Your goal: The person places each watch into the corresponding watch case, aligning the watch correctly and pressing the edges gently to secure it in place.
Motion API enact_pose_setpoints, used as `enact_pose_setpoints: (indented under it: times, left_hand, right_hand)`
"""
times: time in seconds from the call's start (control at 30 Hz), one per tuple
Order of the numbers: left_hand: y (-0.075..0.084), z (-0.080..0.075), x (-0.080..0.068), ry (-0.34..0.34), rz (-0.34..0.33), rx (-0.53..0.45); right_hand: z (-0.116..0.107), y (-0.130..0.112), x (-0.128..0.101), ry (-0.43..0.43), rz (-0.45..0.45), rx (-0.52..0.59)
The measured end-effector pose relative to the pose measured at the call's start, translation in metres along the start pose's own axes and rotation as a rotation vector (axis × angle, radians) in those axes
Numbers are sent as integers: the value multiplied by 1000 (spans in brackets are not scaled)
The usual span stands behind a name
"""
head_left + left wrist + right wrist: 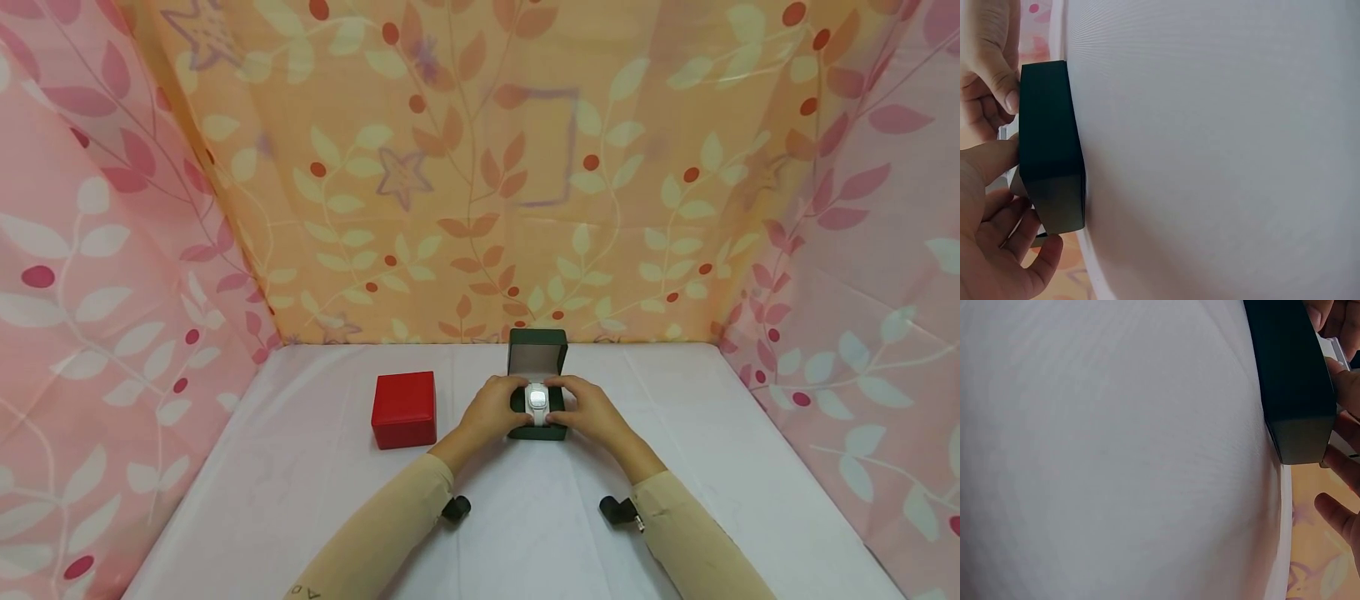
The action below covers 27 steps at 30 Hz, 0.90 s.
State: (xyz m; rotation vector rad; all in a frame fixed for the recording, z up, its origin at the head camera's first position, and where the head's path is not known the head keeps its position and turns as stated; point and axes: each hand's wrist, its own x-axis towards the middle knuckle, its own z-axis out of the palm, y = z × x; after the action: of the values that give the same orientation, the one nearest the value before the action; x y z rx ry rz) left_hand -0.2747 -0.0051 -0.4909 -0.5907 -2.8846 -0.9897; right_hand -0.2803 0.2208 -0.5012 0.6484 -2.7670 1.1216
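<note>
White cloth covers the table [300, 500], and near its middle stands a dark green box [537, 432] with its lid raised toward the back curtain. In the head view a white watch [537, 402] sits in the box on its cushion, its strap running front to back, away from the person. The left hand [491, 410] and right hand [588, 410] flank it from either side, equally near, fingers curled in and touching the watch at its left and right edges; whether they truly pinch it or only rest on it, I cannot tell from here. A red box [404, 409] sits closed, well apart to the left.

The left wrist view shows what the head view hides: the box [1050, 150] seen from its low outer side, flat on the cloth, with the left hand's fingers [1010, 237] spread loosely beside the box rather than clamped on its wall. The watch is barely visible there.

The right wrist view gives the opposite side of the box [1291, 381]. The right hand's fingers [1338, 512] are apart, and a sliver of white strap [1334, 347] shows at the box's top edge.
</note>
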Motion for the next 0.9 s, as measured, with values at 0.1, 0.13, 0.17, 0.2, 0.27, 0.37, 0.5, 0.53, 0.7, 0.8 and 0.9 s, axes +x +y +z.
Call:
enact_pose_setpoints:
  times: [0.1,0.13,0.17,0.2,0.27,0.37,0.5,0.53,0.7,0.8,0.9]
  left_hand:
    - [0,-1,1,-11,-4,2]
    - [0,-1,1,-17,-7,4]
    - [0,-1,1,-23,-6,8]
    - [0,-2,1,-27,-7,12]
    - [0,-2,2,-38,-5,24]
    - [0,-3,3,-49,-1,43]
    - [0,-4,5,-65,0,63]
    - [0,-4,5,-70,2,66]
    - [0,-5,5,-74,20,70]
    - [-1,-6,4,-69,28,56]
    - [-1,-8,1,-67,25,29]
  right_hand:
    - [0,0,0,-6,7,-9]
    - [0,0,0,-8,5,-14]
    - [0,0,0,-9,3,-20]
    - [-1,0,1,-10,4,-25]
    - [-1,0,1,-12,-1,-30]
    - [-2,-1,1,-19,2,-29]
    - [-2,-1,2,-32,2,-35]
    - [-2,-1,2,-35,1,-37]
    - [-2,-1,3,-46,-7,-36]
    - [-3,-2,2,-48,-13,-40]
    - [-6,-4,0,-44,-20,-40]
